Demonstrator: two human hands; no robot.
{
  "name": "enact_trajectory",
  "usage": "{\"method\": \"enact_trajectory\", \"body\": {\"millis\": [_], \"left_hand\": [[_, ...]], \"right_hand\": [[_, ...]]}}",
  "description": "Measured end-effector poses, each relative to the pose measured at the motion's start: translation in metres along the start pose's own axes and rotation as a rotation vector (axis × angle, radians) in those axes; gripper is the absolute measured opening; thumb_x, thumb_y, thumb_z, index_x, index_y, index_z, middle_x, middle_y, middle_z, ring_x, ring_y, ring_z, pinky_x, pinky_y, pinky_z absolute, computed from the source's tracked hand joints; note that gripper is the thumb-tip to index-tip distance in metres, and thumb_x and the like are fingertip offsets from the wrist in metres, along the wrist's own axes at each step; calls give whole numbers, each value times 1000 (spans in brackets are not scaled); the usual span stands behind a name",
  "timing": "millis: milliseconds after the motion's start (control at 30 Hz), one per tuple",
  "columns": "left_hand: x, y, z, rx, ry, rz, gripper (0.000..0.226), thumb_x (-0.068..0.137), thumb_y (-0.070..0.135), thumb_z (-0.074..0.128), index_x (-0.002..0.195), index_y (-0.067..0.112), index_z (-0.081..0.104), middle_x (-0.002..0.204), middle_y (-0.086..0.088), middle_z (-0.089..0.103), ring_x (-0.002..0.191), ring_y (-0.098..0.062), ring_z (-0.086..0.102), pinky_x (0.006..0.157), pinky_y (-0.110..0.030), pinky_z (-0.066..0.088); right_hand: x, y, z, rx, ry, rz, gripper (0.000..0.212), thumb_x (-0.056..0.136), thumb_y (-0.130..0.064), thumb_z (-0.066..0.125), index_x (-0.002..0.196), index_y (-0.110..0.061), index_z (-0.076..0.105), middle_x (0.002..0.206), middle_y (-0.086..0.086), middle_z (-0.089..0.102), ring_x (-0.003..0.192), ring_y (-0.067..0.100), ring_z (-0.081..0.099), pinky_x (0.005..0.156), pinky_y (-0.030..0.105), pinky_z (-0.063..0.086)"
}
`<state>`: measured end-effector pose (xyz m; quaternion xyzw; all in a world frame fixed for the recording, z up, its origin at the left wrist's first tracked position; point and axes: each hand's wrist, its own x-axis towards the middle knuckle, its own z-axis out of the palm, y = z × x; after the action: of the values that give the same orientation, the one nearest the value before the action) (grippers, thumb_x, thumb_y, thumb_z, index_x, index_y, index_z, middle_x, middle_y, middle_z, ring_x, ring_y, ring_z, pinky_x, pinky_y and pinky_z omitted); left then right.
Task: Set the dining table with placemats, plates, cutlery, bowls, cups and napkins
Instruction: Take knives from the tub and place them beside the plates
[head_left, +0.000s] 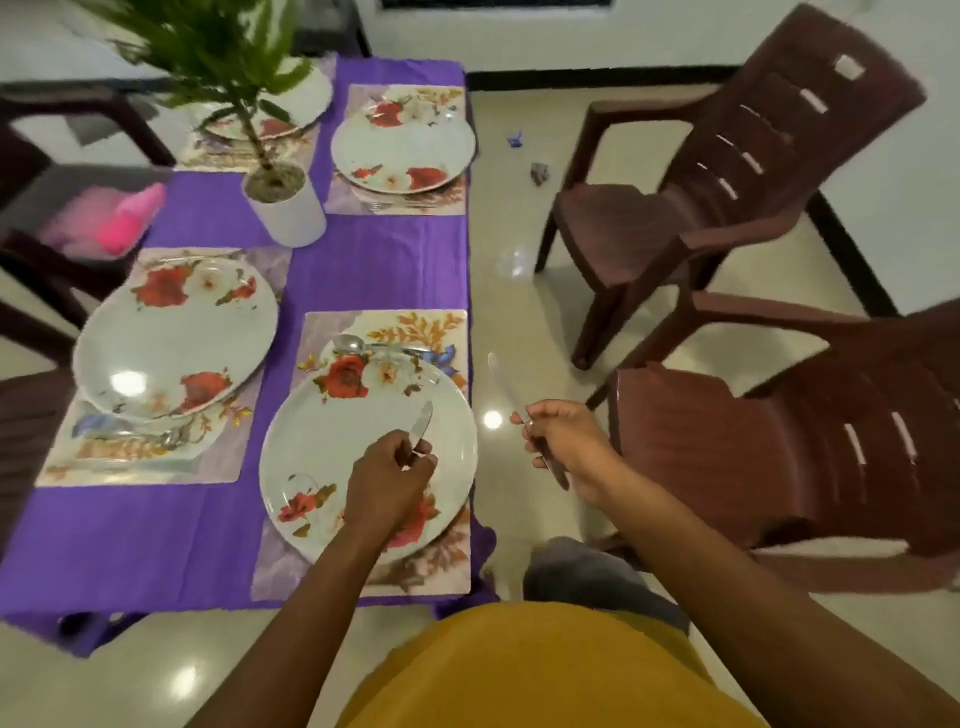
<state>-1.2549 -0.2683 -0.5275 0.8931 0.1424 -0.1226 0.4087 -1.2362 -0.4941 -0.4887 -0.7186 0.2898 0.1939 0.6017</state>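
Your bench (363, 270) fills the left and middle of the frame under a purple cloth (156, 545). To its right, two brown plastic chairs (727, 218) stand on the pale floor, one in the upper right and one at the right edge. Four floral placemats lie on the cloth, each carrying a flowered white plate: the near placemat (384, 327) with the near plate (363, 447) sits at lower centre, the left plate (171, 338) at mid left, the far right plate (402, 137) at upper centre, and the far left plate (306, 98) is half hidden behind the potted plant (280, 202) at the top of the frame. A pink bundle (124, 218) rests on a dark chair at the left edge.

Your left hand (387, 475) hovers over the near plate, its fingers curled round the handle of a table knife (422, 423) whose blade points up and away from you. Your right hand (561, 436) hangs off the bench's right edge, over the floor, its fingers gripping a second knife (504, 382) by a dark handle, blade slanting toward the upper left. A spoon (348, 343) lies on the near placemat just beyond the plate's far rim, possibly beside more cutlery, though blur hides it.
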Motion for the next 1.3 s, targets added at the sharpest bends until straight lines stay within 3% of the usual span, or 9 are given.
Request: {"method": "enact_trajectory", "body": {"millis": [100, 233, 367, 467, 600, 767, 967, 1300], "left_hand": [[10, -4, -6, 60, 105, -46, 16, 92, 32, 73, 99, 21, 64, 96, 14, 65, 86, -8, 61, 72, -26, 45], [26, -5, -5, 177, 224, -212, 35, 93, 42, 71, 119, 21, 61, 110, 1, 61, 96, -20, 64, 81, -35, 54], [37, 4, 7, 212, 290, -378, 56, 88, 46, 76, 133, 19, 55, 137, -5, 55, 108, -30, 67, 87, -43, 58], [41, 16, 21, 222, 315, -511, 67, 86, 50, 77, 141, 21, 52, 152, -6, 49, 119, -34, 64, 93, -49, 57], [47, 39, 38, 246, 301, -660, 82, 87, 61, 71, 154, 26, 39, 168, -6, 30, 132, -35, 57, 98, -50, 53], [57, 55, 49, 263, 331, -749, 89, 90, 64, 66, 160, 26, 27, 172, -4, 20, 136, -34, 55, 101, -49, 54], [64, 61, 47, 259, 415, -820, 84, 86, 62, 72, 154, 26, 36, 168, -4, 27, 122, -31, 64, 90, -44, 59], [74, 62, 45, 263, 392, -922, 82, 84, 61, 75, 149, 28, 39, 162, -3, 35, 120, -28, 65, 90, -41, 60]], "right_hand": [[32, -34, 15, -143, -71, -48, 20, 97, -4, 62, 95, -18, 76, 101, 6, 73, 92, 22, 66, 77, 35, 57], [84, -76, 34, -245, -225, -101, 22, 90, 1, 68, 84, -19, 76, 93, 5, 75, 88, 25, 69, 83, 47, 61], [137, -111, 53, -362, -396, -125, 14, 88, 0, 73, 89, -14, 74, 90, 2, 73, 80, 21, 67, 71, 36, 57], [178, -128, 68, -511, -502, -205, 21, 86, 1, 74, 82, -20, 72, 84, -2, 72, 71, 15, 66, 59, 30, 52], [224, -141, 87, -718, -567, -383, 23, 83, 0, 69, 81, -22, 73, 81, -4, 71, 76, 18, 66, 66, 33, 54], [254, -160, 115, -950, -676, -589, 16, 82, -2, 69, 79, -17, 75, 74, -5, 68, 72, 19, 65, 64, 32, 52], [273, -168, 153, -1151, -719, -733, 20, 85, -2, 66, 95, -16, 76, 90, -3, 69, 86, 16, 61, 71, 24, 42], [284, -162, 172, -1270, -780, -823, 16, 84, -4, 67, 93, -16, 73, 94, 1, 72, 88, 23, 66, 74, 33, 56]]}}
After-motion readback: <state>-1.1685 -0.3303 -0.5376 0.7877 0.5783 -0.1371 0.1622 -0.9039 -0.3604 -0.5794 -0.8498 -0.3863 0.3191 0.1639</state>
